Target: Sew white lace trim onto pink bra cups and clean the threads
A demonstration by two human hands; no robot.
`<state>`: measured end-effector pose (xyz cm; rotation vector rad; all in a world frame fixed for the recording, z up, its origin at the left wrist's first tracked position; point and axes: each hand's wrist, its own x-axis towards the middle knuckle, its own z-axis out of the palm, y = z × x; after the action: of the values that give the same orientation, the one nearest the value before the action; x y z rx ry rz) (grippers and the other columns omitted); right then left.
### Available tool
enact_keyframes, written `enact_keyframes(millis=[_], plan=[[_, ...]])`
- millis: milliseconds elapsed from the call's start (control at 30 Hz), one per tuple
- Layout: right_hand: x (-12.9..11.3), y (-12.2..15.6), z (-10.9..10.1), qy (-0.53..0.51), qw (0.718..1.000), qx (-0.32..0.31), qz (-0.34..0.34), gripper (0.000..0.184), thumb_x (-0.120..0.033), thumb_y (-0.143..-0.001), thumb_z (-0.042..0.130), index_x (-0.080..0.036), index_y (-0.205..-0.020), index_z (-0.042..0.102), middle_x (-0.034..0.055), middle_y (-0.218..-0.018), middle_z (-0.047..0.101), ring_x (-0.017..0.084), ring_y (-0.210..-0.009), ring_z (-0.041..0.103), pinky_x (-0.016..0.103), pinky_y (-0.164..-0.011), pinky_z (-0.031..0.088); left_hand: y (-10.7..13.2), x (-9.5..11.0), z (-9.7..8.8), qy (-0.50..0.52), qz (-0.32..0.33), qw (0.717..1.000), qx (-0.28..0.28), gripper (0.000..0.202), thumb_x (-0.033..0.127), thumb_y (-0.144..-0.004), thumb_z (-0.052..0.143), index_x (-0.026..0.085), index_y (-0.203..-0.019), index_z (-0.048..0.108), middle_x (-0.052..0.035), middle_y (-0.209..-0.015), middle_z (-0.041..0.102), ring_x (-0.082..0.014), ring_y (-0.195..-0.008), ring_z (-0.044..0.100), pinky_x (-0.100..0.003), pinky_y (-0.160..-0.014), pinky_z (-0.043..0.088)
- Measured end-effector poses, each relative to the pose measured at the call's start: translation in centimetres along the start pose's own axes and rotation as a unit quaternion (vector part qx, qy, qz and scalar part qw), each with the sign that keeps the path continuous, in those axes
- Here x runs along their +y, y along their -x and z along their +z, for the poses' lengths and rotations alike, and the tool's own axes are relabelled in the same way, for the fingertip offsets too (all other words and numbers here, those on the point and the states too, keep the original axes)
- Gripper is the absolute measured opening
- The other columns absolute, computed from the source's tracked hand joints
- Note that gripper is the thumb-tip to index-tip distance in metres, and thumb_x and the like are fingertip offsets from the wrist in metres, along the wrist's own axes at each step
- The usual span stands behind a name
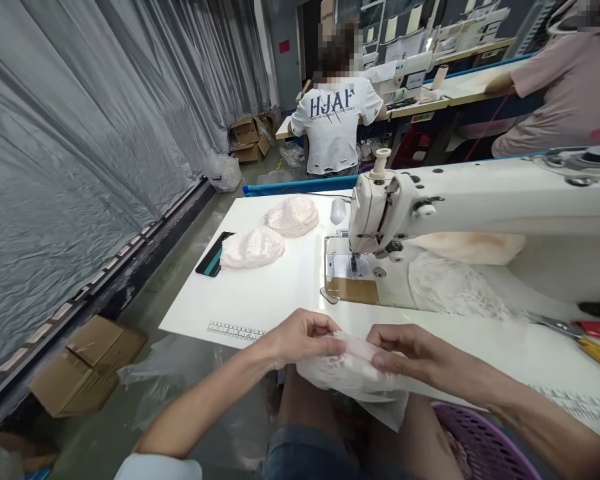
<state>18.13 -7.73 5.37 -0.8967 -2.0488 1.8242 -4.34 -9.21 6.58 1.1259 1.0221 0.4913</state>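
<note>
A white sleeve (pixel 157 468), nearest the viewer, lies at eight o'clock from the white lace cloth (pixel 350 379), which is held above the lap (pixel 310 450) at the near edge of the table (pixel 275 297), with a purple basket (pixel 495 443) at four o'clock. The left hand (pixel 307 340), at ten o'clock, and the right hand (pixel 420 351), at two, each pinch the cloth's upper part between thumb and curled fingers. At twelve stands the sewing machine (pixel 373 207); at eleven lie two pale lace pads (pixel 253 248), the nearer partly covering a dark flat object (pixel 211 259).
</note>
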Motion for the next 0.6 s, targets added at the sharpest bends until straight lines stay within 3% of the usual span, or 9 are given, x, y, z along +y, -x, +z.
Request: enact_keyframes(millis=[200,400,600], plan=[[0.8,2.1,2.6,-0.048,0.995,0.082,0.027,0.041,-0.057,-0.082,0.054,-0.016,-0.074,0.055,-0.0014,-0.066,0.045,0.012,-0.062,0.038,0.024,-0.055,0.029,0.2,-0.5,2.5,0.007,-0.001,0.999,-0.048,0.039,0.038,-0.057,0.082,0.010,-0.079,0.065,-0.0009,-0.069,0.058,-0.0110,-0.065,0.051,-0.023,-0.063,0.040],[1.9,4.0,3.2,-0.106,0.992,0.066,0.030,0.042,-0.057,-0.083,0.052,-0.016,-0.072,0.054,-0.0013,-0.067,0.041,0.013,-0.065,0.038,0.026,-0.059,0.033,1.0,-0.7,3.2,-0.006,-0.013,0.998,-0.055,0.037,0.037,-0.058,0.082,0.011,-0.080,0.067,-0.0019,-0.074,0.060,-0.0127,-0.070,0.053,-0.024,-0.066,0.041],[2.2,4.4,4.0,-0.124,0.986,0.101,0.038,0.040,-0.056,-0.079,0.058,-0.017,-0.071,0.052,-0.0013,-0.067,0.042,0.014,-0.065,0.040,0.026,-0.058,0.033,1.2,-1.1,4.3,-0.014,-0.008,0.999,-0.041,0.036,0.039,-0.060,0.080,0.010,-0.079,0.067,-0.0005,-0.071,0.059,-0.0118,-0.068,0.051,-0.023,-0.063,0.039]])
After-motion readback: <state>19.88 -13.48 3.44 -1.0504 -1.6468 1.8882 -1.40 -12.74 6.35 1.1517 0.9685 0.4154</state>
